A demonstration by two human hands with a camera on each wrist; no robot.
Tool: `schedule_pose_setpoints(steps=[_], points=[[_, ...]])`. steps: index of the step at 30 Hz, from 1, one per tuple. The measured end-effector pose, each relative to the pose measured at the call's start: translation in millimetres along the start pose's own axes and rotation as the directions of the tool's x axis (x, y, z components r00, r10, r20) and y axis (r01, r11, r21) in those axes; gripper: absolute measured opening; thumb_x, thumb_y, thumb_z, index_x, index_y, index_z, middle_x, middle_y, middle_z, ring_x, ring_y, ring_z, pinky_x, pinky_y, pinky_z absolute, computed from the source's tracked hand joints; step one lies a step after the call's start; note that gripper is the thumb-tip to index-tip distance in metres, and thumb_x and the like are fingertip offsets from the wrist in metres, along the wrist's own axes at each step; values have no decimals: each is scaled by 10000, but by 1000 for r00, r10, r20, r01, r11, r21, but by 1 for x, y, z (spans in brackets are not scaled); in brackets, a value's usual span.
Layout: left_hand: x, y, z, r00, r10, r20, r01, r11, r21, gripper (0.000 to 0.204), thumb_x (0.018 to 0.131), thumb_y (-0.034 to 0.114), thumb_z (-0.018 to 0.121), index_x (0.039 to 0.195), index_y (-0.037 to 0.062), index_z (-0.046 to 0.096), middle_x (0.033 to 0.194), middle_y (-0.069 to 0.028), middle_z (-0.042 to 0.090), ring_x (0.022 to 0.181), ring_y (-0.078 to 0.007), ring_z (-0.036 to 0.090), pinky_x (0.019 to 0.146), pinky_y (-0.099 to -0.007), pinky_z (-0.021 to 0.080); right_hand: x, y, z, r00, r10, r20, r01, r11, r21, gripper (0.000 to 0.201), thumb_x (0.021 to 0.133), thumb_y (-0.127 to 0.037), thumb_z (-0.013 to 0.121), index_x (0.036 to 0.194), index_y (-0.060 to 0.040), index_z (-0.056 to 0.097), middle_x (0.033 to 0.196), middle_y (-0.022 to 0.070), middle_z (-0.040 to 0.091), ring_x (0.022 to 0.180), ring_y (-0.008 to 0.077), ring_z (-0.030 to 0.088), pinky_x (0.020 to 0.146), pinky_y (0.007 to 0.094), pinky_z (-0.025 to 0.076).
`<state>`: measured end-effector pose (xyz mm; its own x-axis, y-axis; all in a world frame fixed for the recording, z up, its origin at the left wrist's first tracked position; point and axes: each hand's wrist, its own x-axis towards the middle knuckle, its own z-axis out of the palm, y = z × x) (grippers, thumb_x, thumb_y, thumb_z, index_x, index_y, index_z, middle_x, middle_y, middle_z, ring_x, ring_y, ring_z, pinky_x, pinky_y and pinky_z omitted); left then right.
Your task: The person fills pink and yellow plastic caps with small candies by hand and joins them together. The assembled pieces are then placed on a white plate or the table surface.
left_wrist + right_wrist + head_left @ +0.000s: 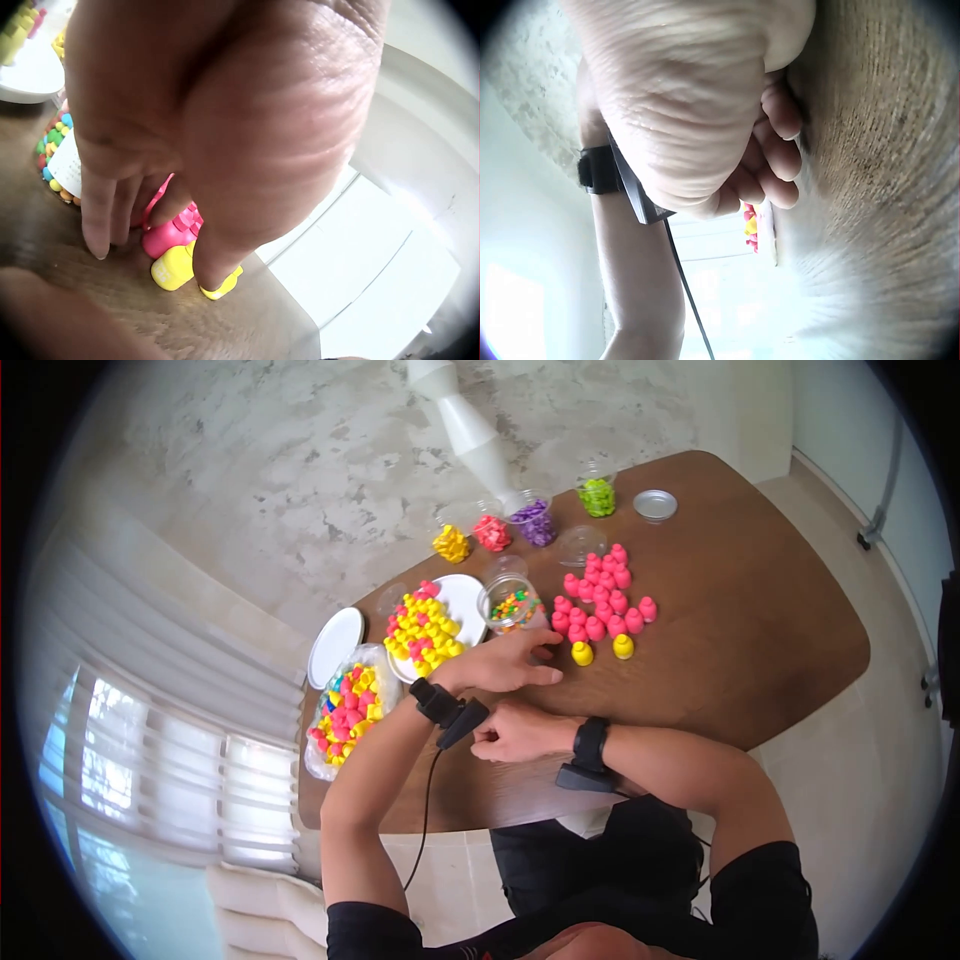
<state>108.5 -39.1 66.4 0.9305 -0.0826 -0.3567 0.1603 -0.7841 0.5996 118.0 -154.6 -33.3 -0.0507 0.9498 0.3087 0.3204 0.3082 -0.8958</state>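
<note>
In the head view my left hand (505, 663) reaches over the table beside a group of pink bottle-shaped pieces (601, 595), with two yellow ones (582, 653) in front. Its thumb and fingers are spread apart, and I see nothing between them. The left wrist view has that hand (225, 127) overlapping a yellow piece (173, 268) and a pink one (163, 238); contact cannot be told. My right hand (525, 732) rests near the table's front edge, nearer my body. Its fingers hang loosely curled in the right wrist view, where the hand (697, 112) shows no object.
A clear jar of coloured candies (512, 606) stands beyond my left hand. Yellow and pink pieces lie on a white plate (462, 600) and in a plastic bag (350, 715) at left. Cups of yellow, red, purple (535, 525) and green pieces (597, 498) line the far edge, near a round lid (655, 506).
</note>
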Motion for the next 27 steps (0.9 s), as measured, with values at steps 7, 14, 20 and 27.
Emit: schedule_pose_setpoints(steps=[7, 14, 20, 27], points=[[-76, -27, -95, 958, -209, -197, 205, 978, -42, 220, 993, 160, 696, 1096, -34, 719, 936, -41, 748, 859, -143, 670, 813, -332, 551, 5, 2, 3, 1000, -4, -27, 2, 997, -80, 252, 874, -221, 675, 742, -9, 709, 702, 135, 715, 647, 276, 698, 631, 413, 524], [-55, -150, -162, 822, -140, -552, 412, 815, 407, 292, 909, 190, 735, 1127, -4, 725, 1054, -200, 763, 1012, -341, 728, 902, -405, 556, 9, 4, 3, 998, 44, -33, -43, 998, 37, 270, 897, -224, 676, 758, 5, 704, 682, 117, 708, 613, 219, 688, 607, 375, 525], [-1, -173, -168, 716, -386, -582, 655, 661, 367, 476, 823, 324, 792, 1167, 7, 702, 1165, -228, 727, 1111, -372, 696, 940, -442, 553, 12, -2, -6, 991, 126, -45, -113, 969, 220, 276, 933, -187, 671, 752, 21, 682, 656, 91, 688, 587, 147, 654, 578, 339, 511], [30, -212, -166, 791, -345, -506, 592, 642, 487, 249, 802, 191, 761, 1016, 67, 783, 1019, -197, 757, 1003, -392, 718, 873, -464, 578, 14, -4, -9, 988, 143, -50, -127, 964, 235, 278, 936, -189, 673, 756, 24, 671, 656, 88, 679, 588, 140, 630, 579, 340, 500]])
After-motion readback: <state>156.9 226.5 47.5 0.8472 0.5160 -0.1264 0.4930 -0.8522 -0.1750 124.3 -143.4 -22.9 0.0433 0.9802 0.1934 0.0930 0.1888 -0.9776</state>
